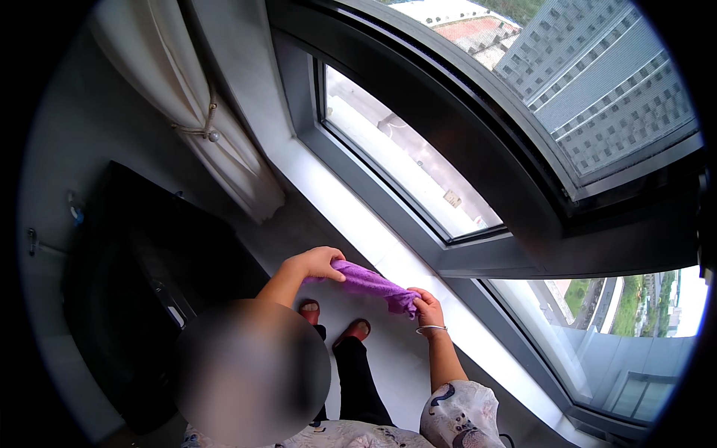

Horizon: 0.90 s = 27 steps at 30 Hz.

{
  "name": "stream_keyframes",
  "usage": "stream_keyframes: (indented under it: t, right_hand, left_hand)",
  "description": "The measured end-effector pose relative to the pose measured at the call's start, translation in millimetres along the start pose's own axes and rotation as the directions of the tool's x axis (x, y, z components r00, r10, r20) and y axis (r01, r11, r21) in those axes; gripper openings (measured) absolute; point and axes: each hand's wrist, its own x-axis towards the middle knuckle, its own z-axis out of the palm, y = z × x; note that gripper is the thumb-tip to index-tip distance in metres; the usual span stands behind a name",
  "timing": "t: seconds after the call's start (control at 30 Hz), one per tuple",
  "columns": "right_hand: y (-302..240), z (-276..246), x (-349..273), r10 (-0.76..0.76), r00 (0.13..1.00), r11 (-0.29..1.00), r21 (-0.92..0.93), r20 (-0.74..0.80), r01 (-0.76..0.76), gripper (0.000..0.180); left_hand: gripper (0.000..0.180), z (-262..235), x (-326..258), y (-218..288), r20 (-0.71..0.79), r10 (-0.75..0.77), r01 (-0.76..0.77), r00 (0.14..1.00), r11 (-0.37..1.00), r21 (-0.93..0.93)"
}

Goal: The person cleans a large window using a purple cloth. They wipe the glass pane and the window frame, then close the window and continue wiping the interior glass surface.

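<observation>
A purple cloth (367,281) is stretched between my two hands, bunched lengthwise and sloping down to the right. My left hand (317,263) is closed round its left end, and a bit of the cloth shows below that wrist. At the other end, my right hand (426,305) pinches a crumpled corner between thumb and fingers. A thin bangle (432,328) circles my right wrist. The cloth hangs in the air above the floor, beside the white window sill (388,254).
A tilted-open window sash (515,224) with a dark frame juts in at the upper right. A tied cream curtain (202,127) hangs at the upper left. Large black furniture (149,246) stands on the left. My feet in red slippers (357,330) are on the pale floor (396,373).
</observation>
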Motion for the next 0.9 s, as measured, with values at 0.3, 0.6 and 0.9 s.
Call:
stream_keyframes:
  t: [0.3, 0.6, 0.9]
  right_hand:
    - [-27.0, -2.7, -6.3, 0.102, 0.966, 0.915, 0.358, 0.236, -0.184, 0.032]
    - [19.4, 16.6, 17.0, 0.062, 0.998, 0.941, 0.332, 0.017, -0.065, 0.028]
    - [42.9, 22.2, 23.4, -0.016, 0.943, 0.907, 0.392, -0.332, 0.153, 0.03]
  left_hand:
    - [0.028, -22.4, -7.7, 6.1, -0.057, -0.116, 0.126, 0.992, 0.971, 0.205]
    - [0.024, 4.3, 6.0, -41.8, -0.256, -0.059, -0.04, 0.965, 0.93, -0.365]
    - [0.033, 35.2, 8.4, -53.8, -0.057, -0.03, -0.013, 0.998, 0.769, -0.64]
